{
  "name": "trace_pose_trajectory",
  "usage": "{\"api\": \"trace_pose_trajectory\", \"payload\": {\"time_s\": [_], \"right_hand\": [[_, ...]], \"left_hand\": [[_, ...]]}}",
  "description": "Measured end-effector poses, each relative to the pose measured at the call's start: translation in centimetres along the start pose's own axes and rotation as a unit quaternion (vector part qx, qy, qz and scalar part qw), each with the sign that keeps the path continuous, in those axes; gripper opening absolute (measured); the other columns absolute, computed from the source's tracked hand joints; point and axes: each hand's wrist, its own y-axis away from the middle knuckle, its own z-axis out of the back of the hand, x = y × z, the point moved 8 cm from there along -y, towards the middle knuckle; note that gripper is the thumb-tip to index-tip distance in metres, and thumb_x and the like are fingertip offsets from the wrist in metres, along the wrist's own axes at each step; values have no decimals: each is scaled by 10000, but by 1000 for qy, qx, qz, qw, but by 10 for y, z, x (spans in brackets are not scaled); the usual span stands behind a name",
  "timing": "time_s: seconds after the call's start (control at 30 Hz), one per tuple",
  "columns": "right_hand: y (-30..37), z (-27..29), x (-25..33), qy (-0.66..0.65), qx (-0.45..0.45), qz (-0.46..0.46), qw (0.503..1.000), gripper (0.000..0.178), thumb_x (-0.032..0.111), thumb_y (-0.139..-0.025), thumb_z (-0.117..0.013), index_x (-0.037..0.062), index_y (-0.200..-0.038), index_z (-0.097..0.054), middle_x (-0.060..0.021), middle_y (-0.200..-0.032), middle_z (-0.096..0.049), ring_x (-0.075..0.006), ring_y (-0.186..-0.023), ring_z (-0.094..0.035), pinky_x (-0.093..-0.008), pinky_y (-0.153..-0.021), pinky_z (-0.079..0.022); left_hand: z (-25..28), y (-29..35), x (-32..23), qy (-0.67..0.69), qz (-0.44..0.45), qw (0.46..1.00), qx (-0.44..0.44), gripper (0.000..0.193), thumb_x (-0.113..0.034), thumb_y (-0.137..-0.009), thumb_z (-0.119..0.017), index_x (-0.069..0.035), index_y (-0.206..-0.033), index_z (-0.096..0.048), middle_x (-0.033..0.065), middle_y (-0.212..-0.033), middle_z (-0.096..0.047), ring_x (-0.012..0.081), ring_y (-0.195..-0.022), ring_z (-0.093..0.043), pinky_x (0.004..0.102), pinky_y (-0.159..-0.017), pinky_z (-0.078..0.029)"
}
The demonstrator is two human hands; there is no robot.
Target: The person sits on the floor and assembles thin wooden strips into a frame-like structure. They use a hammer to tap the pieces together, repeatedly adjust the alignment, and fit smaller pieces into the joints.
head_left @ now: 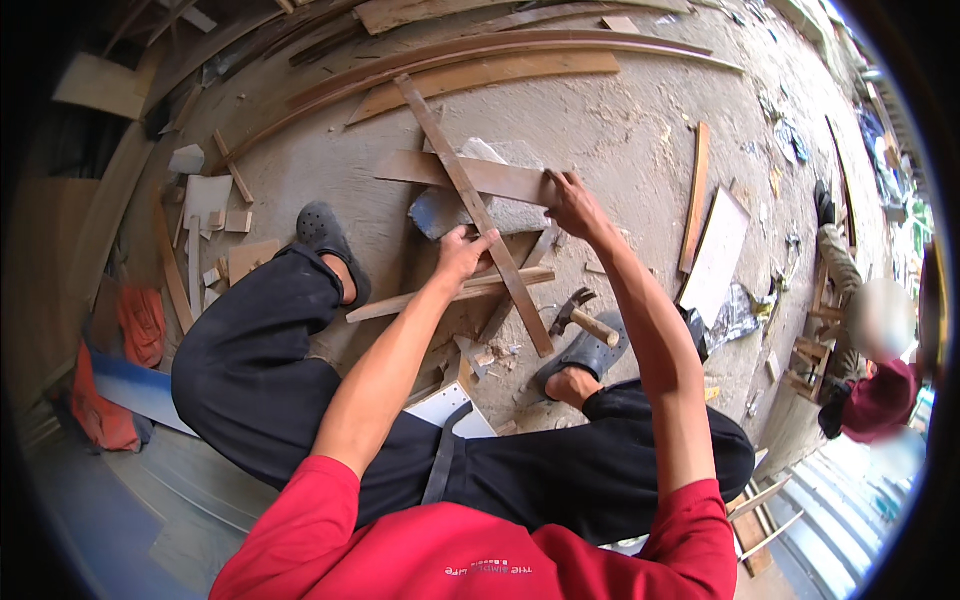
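Observation:
A long narrow wooden strip (440,143) lies slantwise across a wider wooden board (510,182), and the two cross above a pale, rough block (520,218) with a blue patch. My left hand (464,255) is closed on the strip below the crossing, thumb on top. My right hand (579,208) grips the right end of the wider board, its fingers wrapped over the edge. A claw hammer (594,325) with a wooden handle rests near my right shoe, its head toward the block. More wood pieces (515,279) lie under and beside my left hand.
Long planks (500,72) lie along the far side. Wood offcuts (238,221) are scattered at the left. An orange-brown strip (694,200) and a pale board (716,255) lie at the right. Another person in a dark red top (880,403) sits at far right.

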Motion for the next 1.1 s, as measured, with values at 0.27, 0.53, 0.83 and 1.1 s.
{"api": "trace_pose_trajectory", "payload": {"time_s": [0.27, 0.53, 0.83, 1.1], "right_hand": [[5, 0, 1, 49, -59, 1, 997, 763, 138, -758, -753, 122, -1422, -379, -161, -1384, -454, -406, -1196, -523, -443, -954, -495], [112, -10, 38, -132, -49, -200, 970, 350, 309, -838, -681, 15, -998, -580, -231, -1040, -637, -404, -976, -618, -472, -802, -498], [187, -72, 81, -116, -69, -151, 979, 559, 279, -822, -697, 80, -1282, -450, -211, -1052, -642, -401, -965, -626, -486, -802, -510], [193, -90, 71, -139, -107, -159, 971, 561, 191, -828, -630, 103, -1343, -425, -229, -1102, -619, -415, -1000, -608, -489, -844, -501]], "left_hand": [[2, 3, 0, -31, -4, 999, 2, 385, -295, -870, -736, -72, -1140, -575, 44, -1069, -661, 165, -996, -627, 412, -881, -523], [11, 3, 5, -33, -44, 998, -19, 411, -331, -877, -724, -35, -1119, -573, 49, -1021, -663, 160, -919, -653, 371, -791, -562], [17, 5, 0, -265, -100, 957, -61, 467, -472, -885, -666, -10, -945, -654, 75, -861, -698, 132, -817, -678, 302, -689, -531], [-1, 65, 8, -480, -165, 854, -112, 465, -471, -836, -642, -89, -1094, -703, 125, -1050, -714, 289, -984, -675, 408, -903, -453]]}}
